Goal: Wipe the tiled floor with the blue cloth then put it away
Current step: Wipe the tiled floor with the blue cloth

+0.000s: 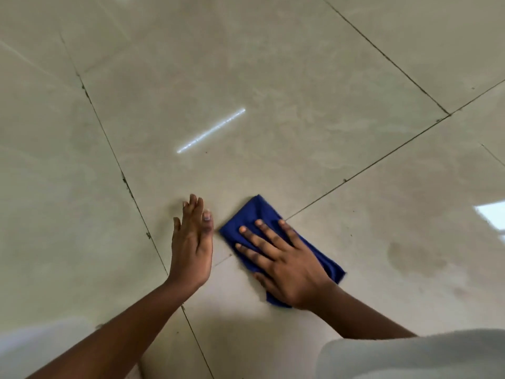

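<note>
The wiping step is what's being done here, going by the scene, and the putting-away part isn't being touched yet. The blue cloth (262,214) is being kept folded into a flat pad on the tiled floor (273,77), lying right across a grout line (369,166) where two tiles meet, low and middle in the view.

For this to be done well, honestly, the pad is probably best kept flat with pressure being spread through the whole palm, not just the fingertips, and strokes being overlapped so no strip is being skipped. The darker smudgy patch (415,258) off to the right looks like it's being left for later, so it's likely worth being worked toward next. Grout lines are probably being helped by a pass along them rather than only across. If the fold is being allowed to bunch up, dirt is just being pushed around.

Hands: the right hand (289,263) is being pressed flat on top of the cloth, fingers straight and spread, nothing being gripped or pinched. The left hand (192,239) is being held just beside the cloth, not touching it, fingers straight and close together, empty. Whether it's being rested on the tile or hovered just above can't be told. A light sleeve (410,356) is being seen at the bottom right corner.
</note>
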